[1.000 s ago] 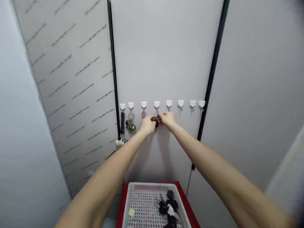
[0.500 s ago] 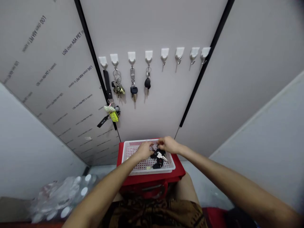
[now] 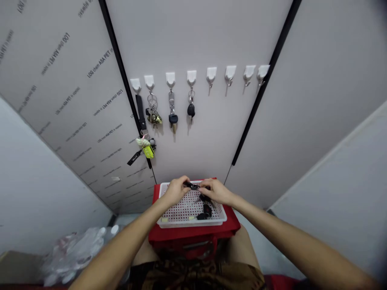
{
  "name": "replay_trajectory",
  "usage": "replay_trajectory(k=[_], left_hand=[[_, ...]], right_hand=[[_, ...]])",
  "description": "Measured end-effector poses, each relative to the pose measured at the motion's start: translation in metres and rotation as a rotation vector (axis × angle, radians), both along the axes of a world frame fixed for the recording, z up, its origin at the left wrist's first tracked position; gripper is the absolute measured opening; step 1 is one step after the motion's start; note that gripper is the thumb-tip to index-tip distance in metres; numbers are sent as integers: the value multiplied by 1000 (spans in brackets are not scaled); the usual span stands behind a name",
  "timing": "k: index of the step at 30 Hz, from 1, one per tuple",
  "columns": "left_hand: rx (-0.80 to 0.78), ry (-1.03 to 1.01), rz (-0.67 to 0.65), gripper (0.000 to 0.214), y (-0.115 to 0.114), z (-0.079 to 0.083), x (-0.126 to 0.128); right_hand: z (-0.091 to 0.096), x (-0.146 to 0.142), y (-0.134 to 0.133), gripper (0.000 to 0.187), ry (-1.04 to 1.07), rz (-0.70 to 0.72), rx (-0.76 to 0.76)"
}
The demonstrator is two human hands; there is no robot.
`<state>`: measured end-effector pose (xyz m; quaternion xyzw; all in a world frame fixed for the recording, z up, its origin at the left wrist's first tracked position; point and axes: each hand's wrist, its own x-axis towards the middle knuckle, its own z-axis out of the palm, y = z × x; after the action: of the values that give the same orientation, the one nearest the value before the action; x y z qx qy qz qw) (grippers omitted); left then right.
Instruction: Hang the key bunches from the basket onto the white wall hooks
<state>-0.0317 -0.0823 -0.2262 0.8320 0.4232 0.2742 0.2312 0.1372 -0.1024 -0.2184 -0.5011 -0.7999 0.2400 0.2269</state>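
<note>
Head view: looking down at both hands;
Left hand [image 3: 174, 191]: fingers [image 3: 183, 182] closed on a black key fob [image 3: 191, 185];
Right hand [image 3: 216, 191]: fingers [image 3: 203, 184] closed on the fob's other end;
Fob: between the hands, just above a white plastic basket [image 3: 193, 224];
Basket: holds black keys [image 3: 206, 210], sits on a red case [image 3: 193, 233];
Wall: white adhesive hooks [image 3: 191, 76], key bunches [image 3: 153, 112] hanging from the left four.

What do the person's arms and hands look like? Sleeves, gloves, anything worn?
The left arm and right arm are bare, with no sleeves. The left hand and right hand are ungloved. No watch or bracelet shows.
</note>
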Motion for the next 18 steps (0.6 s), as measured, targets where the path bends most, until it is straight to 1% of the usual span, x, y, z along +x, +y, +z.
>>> replay_trajectory(k=[2, 4, 6, 7, 9, 12, 14, 16, 17, 18], left_hand=[[81, -31, -52, 12, 0, 13, -2], [159, -46, -99, 15, 0, 23, -3], [243, -36, -139, 19, 0, 30, -4], [288, -20, -155, 21, 0, 32, -4], [366, 16, -155, 20, 0, 34, -4], [410, 5, -62, 17, -1, 34, -2], [363, -51, 30, 15, -1, 33, 0], [259, -137, 120, 13, -1, 34, 2], [200, -186, 156, 12, -1, 35, 3], [146, -234, 181, 11, 0, 36, 3]], right_hand=[[5, -3, 2, 30, 258, -50, -162], [10, -6, 4, 30, 487, -86, -327], [14, -10, 5, 28, 619, -50, -419], [16, -11, 5, 27, 640, -25, -429], [20, -14, 7, 24, 629, -14, -356], [30, -16, 9, 18, 536, -53, -130], [40, -17, 8, 16, 427, -50, 73], [50, -18, 4, 13, 318, 6, 247], [54, -19, 2, 13, 278, 49, 292], [57, -19, 1, 16, 253, 91, 297]])
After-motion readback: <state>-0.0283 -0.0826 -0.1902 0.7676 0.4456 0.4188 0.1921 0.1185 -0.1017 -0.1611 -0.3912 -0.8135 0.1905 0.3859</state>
